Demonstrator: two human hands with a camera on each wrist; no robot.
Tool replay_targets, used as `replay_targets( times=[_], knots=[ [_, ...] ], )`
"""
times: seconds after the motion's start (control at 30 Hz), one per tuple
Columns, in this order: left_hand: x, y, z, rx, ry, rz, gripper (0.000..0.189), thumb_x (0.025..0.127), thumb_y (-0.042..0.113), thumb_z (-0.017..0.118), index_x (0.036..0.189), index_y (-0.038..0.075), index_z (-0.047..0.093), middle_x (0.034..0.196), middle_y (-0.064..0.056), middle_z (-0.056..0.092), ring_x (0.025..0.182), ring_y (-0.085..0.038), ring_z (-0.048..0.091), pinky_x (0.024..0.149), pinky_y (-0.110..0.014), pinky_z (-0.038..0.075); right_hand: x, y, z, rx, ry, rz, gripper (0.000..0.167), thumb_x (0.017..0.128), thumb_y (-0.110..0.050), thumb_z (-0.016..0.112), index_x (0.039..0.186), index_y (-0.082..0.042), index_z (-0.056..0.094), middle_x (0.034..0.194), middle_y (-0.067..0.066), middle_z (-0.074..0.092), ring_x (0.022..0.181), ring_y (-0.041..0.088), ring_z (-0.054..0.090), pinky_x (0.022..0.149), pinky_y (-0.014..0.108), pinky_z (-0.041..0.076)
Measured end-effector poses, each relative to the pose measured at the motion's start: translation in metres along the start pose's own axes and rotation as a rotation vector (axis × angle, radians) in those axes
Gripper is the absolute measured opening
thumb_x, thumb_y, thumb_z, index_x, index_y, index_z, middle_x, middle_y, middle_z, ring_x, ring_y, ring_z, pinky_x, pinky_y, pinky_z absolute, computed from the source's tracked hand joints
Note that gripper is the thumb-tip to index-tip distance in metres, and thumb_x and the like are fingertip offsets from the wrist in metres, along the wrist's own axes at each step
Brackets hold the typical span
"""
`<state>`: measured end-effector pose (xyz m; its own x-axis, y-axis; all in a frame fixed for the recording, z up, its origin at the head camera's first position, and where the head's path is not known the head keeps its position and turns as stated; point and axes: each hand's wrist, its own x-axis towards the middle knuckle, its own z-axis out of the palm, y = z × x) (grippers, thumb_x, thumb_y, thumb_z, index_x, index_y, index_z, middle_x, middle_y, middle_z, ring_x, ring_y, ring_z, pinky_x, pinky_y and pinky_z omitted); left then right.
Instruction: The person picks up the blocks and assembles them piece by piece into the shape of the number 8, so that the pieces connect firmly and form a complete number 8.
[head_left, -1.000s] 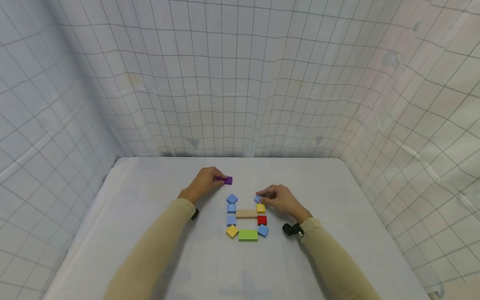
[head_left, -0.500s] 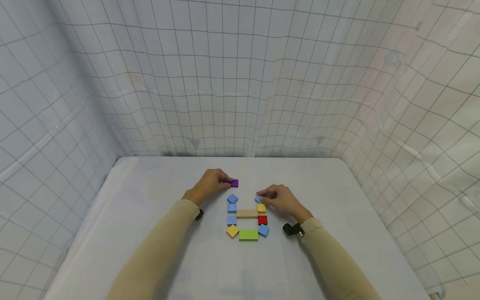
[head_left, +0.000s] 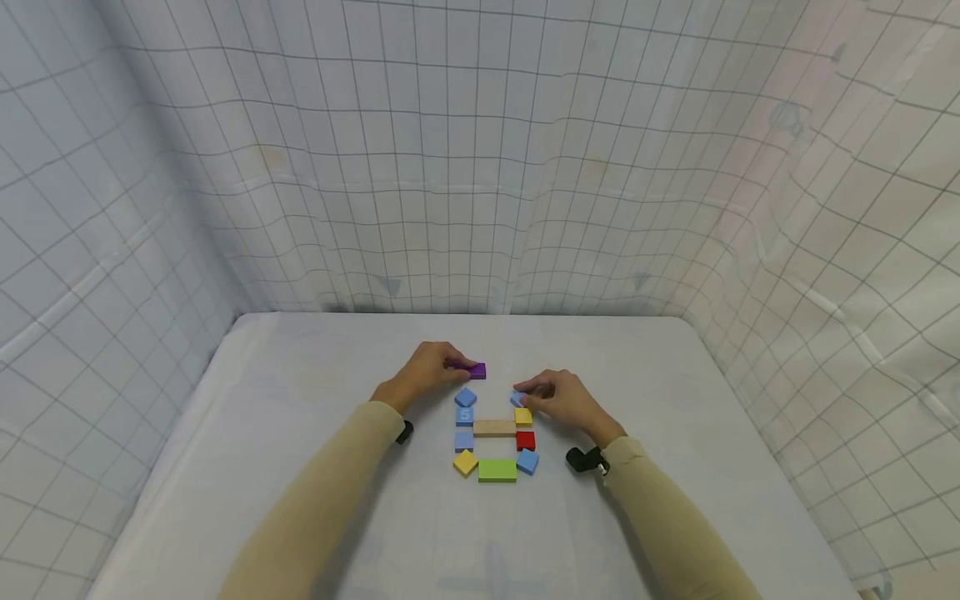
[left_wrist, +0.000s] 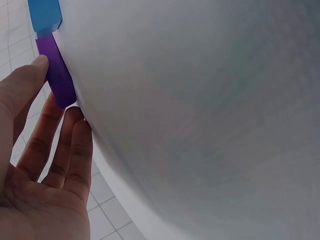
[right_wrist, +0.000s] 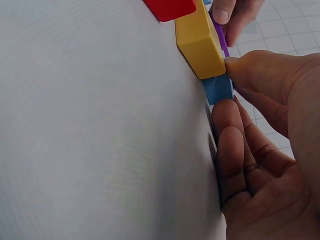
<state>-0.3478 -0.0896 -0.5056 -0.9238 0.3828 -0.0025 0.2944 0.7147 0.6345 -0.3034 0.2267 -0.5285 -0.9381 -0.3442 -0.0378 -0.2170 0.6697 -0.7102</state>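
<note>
My left hand (head_left: 429, 371) pinches a purple rectangular block (head_left: 478, 371) between thumb and fingers at the far side of the block arrangement. The left wrist view shows the thumb on one face of that purple block (left_wrist: 56, 75), with a blue block (left_wrist: 45, 16) just beyond its end. At the upper right of the arrangement, my right hand (head_left: 561, 398) holds a blue block (head_left: 517, 399) with thumb and fingertips, covering part of it. Right below lies a yellow block (head_left: 522, 417); in the right wrist view this yellow block (right_wrist: 202, 45) stands in front of the blue block (right_wrist: 219, 89).
On the white-covered table (head_left: 300, 375), a wooden plank (head_left: 494, 428) lies between two columns of small blocks, including a blue block marked 5 (head_left: 464, 416) and a red block (head_left: 526, 441). A green block (head_left: 497, 471) lies nearest me. Checked curtains (head_left: 465, 208) surround the table.
My left hand has moved right and slightly nearer with the purple block, toward the gap between the two upper blue blocks. My right hand has stayed at its blue block.
</note>
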Motion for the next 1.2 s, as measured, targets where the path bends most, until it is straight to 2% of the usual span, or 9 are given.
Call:
replay_targets(
  times=[0.17, 0.4, 0.77, 1.2],
  knots=[
    [0.001, 0.005, 0.002, 0.004, -0.017, -0.004, 0.026, 0.11, 0.018, 0.084, 0.136, 0.016, 0.087, 0.136, -0.01, 0.083, 0.127, -0.028, 0.074, 0.117, -0.049, 0.063, 0.0, 0.0, 0.0, 0.004, 0.001, 0.006, 0.025, 0.108, -0.027, 0.085, 0.133, -0.026, 0.09, 0.122, 0.0, 0.082, 0.1, 0.015, 0.067, 0.088, 0.029, 0.057],
    [0.002, 0.008, 0.006, -0.016, -0.023, -0.017, 0.024, 0.109, 0.02, 0.085, 0.133, 0.018, 0.089, 0.134, -0.009, 0.083, 0.122, -0.025, 0.072, 0.113, -0.048, 0.062, -0.002, -0.001, 0.0, 0.022, 0.002, 0.008, 0.025, 0.108, -0.026, 0.086, 0.132, -0.026, 0.09, 0.121, 0.0, 0.082, 0.1, 0.015, 0.067, 0.09, 0.032, 0.057],
    [0.006, 0.011, 0.011, -0.012, -0.047, 0.006, 0.024, 0.11, 0.022, 0.084, 0.133, 0.019, 0.089, 0.138, -0.008, 0.084, 0.131, -0.029, 0.073, 0.119, -0.052, 0.06, -0.002, -0.002, 0.0, 0.022, 0.005, 0.002, 0.025, 0.108, -0.026, 0.085, 0.133, -0.025, 0.09, 0.123, 0.001, 0.082, 0.101, 0.015, 0.068, 0.09, 0.032, 0.058],
    [0.006, 0.021, 0.012, -0.01, -0.072, -0.024, 0.023, 0.11, 0.023, 0.083, 0.132, 0.02, 0.09, 0.137, -0.007, 0.084, 0.115, -0.021, 0.068, 0.105, -0.042, 0.06, -0.001, -0.001, 0.001, 0.007, 0.006, 0.012, 0.026, 0.108, -0.027, 0.085, 0.134, -0.026, 0.089, 0.12, -0.001, 0.082, 0.1, 0.015, 0.066, 0.088, 0.031, 0.057]
  ],
)
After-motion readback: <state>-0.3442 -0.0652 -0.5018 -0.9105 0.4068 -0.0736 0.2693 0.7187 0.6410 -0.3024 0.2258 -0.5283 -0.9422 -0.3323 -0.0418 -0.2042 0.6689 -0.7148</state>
